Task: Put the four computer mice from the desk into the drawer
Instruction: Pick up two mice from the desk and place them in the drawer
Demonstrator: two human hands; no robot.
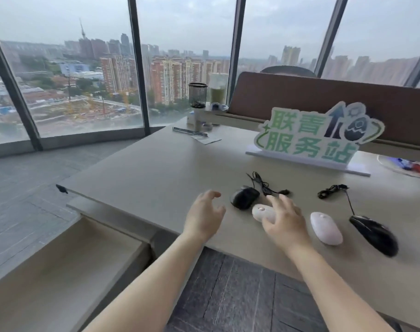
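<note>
Four computer mice lie in a loose row on the tabletop (156,168), near its front edge. From left to right: a black wired mouse (244,197) with its cable (261,182) trailing away behind it; a white mouse (260,211); a second white mouse (326,228), lying apart from the first; and a second black wired mouse (375,235) at the far right, its cord leading back to a bundled coil (331,190). The right hand (284,222) is placed over the first white mouse, fingers (273,200) spread and curved down around it, touching its right side; whether the grip has closed cannot be told. The left hand (205,215) hovers just left of the black wired mouse, fingers loosely curled and parted, holding nothing and not touching the mouse. The drawer (67,257) stands pulled out below the left end of the tabletop, its interior showing no contents. Behind the mice stands a green-and-white sign (317,135) on a flat base. A mesh pen cup (197,95) sits at the far corner, and a plate (386,165) is at the right edge. Floor-to-ceiling windows (84,68) show a city skyline.
</note>
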